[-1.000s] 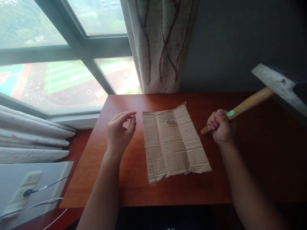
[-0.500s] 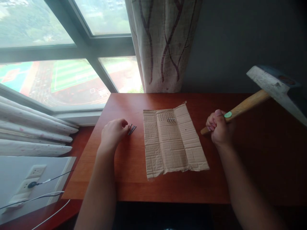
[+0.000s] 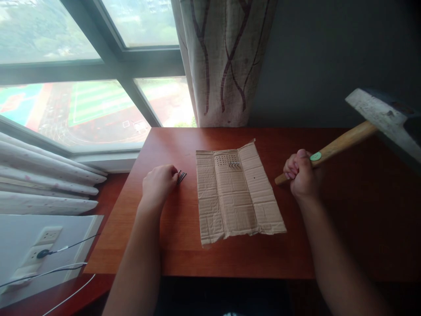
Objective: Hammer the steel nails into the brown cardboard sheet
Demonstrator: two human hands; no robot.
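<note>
My right hand (image 3: pixel 302 174) is wrapped round the wooden handle of a hammer (image 3: pixel 348 142), held above the table's right side with its large metal head up and to the right. On the left, my left hand (image 3: pixel 159 182) is closed at a few loose dark nails (image 3: pixel 182 176) lying on the wood. Its fingertips reach the near ends of the nails, and whether one is between them is hidden. Between the hands lies a folded-out sheet of cardboard (image 3: pixel 237 202). Rows of small holes mark its upper part, with several nails (image 3: pixel 234 165) standing in it there.
The reddish-brown wooden table (image 3: pixel 184 261) has its front edge close to me. A window (image 3: pixel 98 114) and curtains (image 3: pixel 226 66) stand behind and to the left. Beside the table, a wall socket (image 3: pixel 39 252) has a plug and cables.
My left hand has moved slightly right and now covers more of the loose nails. The hammer has shifted slightly to the right in my right hand.
</note>
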